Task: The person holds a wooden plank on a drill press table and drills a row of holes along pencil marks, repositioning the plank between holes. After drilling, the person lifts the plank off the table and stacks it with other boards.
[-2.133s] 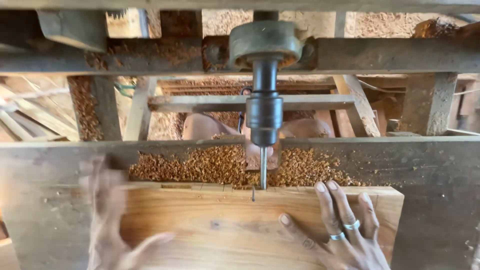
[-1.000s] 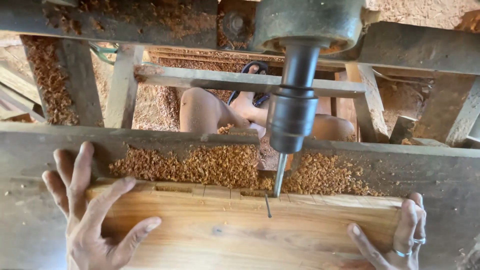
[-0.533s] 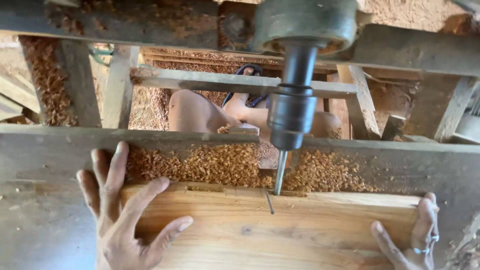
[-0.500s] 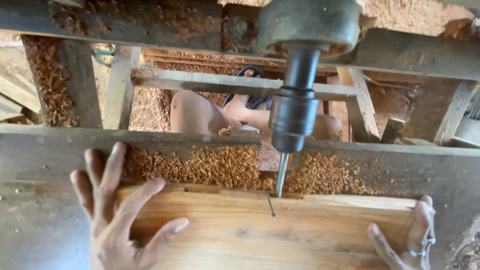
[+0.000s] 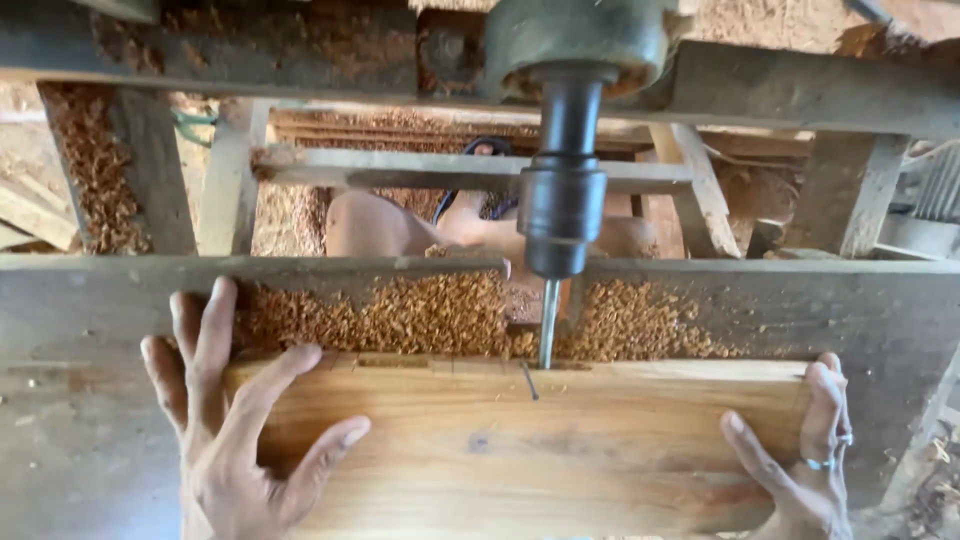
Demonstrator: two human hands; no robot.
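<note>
Under the drill bit (image 5: pixel 548 322): plank (image 5: pixel 520 440) flat on the grey table (image 5: pixel 80 400), far edge against the shavings (image 5: pixel 400 315), bit entering the slot along that edge; left hand (image 5: pixel 235 420) spread open over the plank's left end, right hand (image 5: pixel 800 460) clasping its right end, neither closed around it. Judged best practice: press down evenly; feed sideways slowly; keep fingers well apart from the bit.

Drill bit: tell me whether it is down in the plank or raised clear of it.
Down in the plank. The drill bit meets the wooden plank at its far edge, its tip hidden in a cut slot, with wood shavings heaped behind.
</note>
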